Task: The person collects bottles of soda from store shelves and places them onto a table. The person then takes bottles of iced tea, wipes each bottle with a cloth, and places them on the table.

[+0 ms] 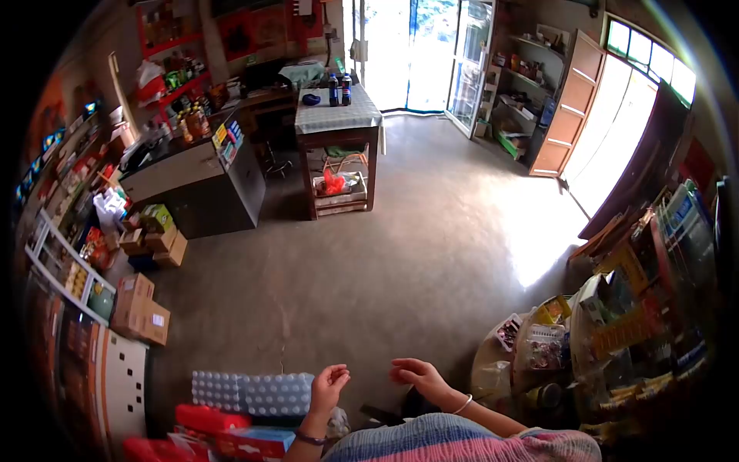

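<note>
1. The lower edge cuts off the red packages (212, 418) below the left hand (329, 381); they are blurred, and their print cannot be read.
2. The person's striped garment (431, 440) runs out of view at the bottom and hides whatever lies behind it. The dark shape under the right hand (416, 374) is too dim to name.
3. Glare whitens the side doorway (612, 138), and the display racks (639, 308) on the right fade into shadow, many of their goods indistinct.
4. Nearest the left hand is a studded sheet (254, 391): grey-blue, covered in rows of pale round bumps, seemingly in two sections. It lies just left of the left wrist, beyond the red packages; what supports it is hidden.
5. Both hands hang in the air, well apart. The left fingers curl loosely; I cannot tell whether they meet the thumb. The right fingers are bent and spread apart, pointing toward the left hand.
6. Farther off, two dark drink bottles (339, 89) stand on a cloth-covered desk (331, 118).
</note>
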A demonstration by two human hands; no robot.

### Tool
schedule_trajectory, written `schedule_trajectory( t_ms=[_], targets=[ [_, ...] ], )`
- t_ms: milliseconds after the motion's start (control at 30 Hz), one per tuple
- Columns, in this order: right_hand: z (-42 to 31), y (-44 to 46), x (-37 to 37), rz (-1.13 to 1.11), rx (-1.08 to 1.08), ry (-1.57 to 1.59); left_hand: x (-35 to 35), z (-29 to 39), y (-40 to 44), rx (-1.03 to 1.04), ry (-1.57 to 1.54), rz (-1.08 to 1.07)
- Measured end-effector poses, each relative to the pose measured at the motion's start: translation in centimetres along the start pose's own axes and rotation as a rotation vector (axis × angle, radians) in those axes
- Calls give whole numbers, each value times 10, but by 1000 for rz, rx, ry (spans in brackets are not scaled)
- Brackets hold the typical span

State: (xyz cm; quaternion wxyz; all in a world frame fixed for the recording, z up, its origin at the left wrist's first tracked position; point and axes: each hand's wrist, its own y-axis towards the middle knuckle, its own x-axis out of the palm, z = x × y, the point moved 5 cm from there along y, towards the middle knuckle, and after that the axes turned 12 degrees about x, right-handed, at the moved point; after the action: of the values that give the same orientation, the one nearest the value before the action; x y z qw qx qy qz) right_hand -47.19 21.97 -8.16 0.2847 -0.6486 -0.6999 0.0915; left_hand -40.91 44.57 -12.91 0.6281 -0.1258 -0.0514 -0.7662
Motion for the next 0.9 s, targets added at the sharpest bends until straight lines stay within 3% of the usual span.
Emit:
schedule_trajectory(
  t_ms=[167, 433, 600, 800, 900],
  targets=[
    [-37, 80, -47, 39, 131, 102, 48, 7, 113, -63, -34, -52],
    [-179, 272, -130, -6, -31, 172, 110, 49, 324, -5, 89, -148],
    [-290, 367, -150, -65, -129, 92, 105, 68, 437, 72, 175, -66],
    [-350, 479, -146, -126, -94, 28, 71, 42, 543, -39, 39, 72],
    [-381, 544, -147, -117, -70, -73, 51, 36, 616, 5, 35, 74]
  ],
)
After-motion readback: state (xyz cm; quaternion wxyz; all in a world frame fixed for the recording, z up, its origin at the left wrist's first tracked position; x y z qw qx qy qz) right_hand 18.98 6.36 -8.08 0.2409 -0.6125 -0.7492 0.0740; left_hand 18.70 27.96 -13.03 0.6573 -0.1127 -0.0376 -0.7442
